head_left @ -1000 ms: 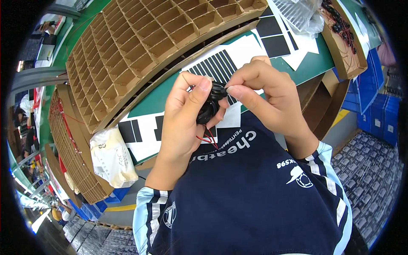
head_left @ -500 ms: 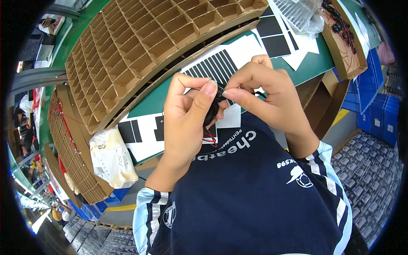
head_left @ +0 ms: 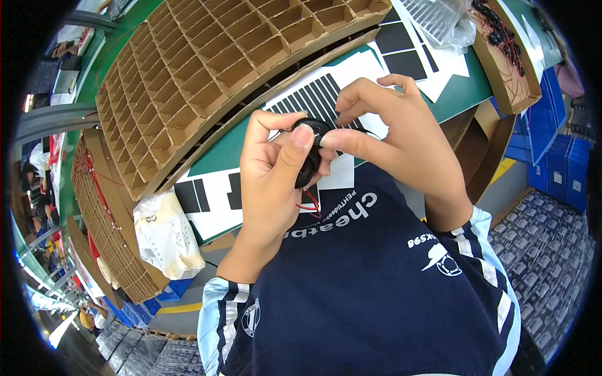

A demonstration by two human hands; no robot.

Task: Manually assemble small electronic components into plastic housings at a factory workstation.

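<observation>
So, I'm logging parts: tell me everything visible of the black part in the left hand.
The black part looks rounded, smooth and glossy, like plastic, with a curved, ring-like top. The left hand holds it between thumb and fingers, in front of the green table. The right hand has its thumb tip at the upper right; whether it touches is unclear. Red wire hangs below, its join hidden. Fingers cover much of it.

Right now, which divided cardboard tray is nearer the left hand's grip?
The larger tray, beyond the left hand and the black part it holds; the other tray lies farther left, past the white package.
</observation>
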